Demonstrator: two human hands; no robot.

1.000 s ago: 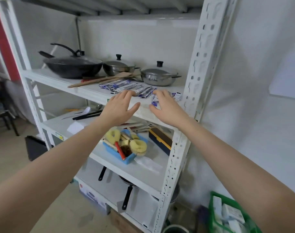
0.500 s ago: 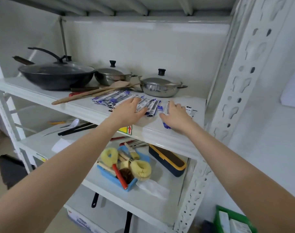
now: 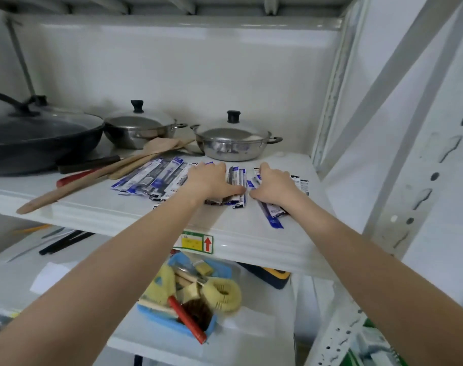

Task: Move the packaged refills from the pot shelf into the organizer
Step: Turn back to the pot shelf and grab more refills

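Left hand: the left hand [image 3: 207, 180] lies palm down on the middle group of packets, with its fingers bent over them and the thumb pointing to the right; whether it really grips them, I cannot tell.
Right hand: the right hand [image 3: 274, 187] lies palm down on the right group of packets, fingers curved on top of them, thumb close to the left thumb; a real grip is not clear.
Refills: the slim blue-and-white packaged refills [image 3: 151, 178] are spread flat on the white metal pot shelf [image 3: 98, 207], some to the left of the hands, some under them, and one long packet [image 3: 272, 216] comes out below the right wrist toward the front edge.
Pots: two steel pots with lids and black knobs [image 3: 234, 143] stand behind the packets, and a black wok with a glass lid [image 3: 37, 138] is at the left.
Utensils: long wooden spatulas [image 3: 98, 175] lie diagonally between the wok and the packets.
Lower shelf: a blue plastic tray with yellow sponges and brushes [image 3: 190, 294] stands under the pot shelf.
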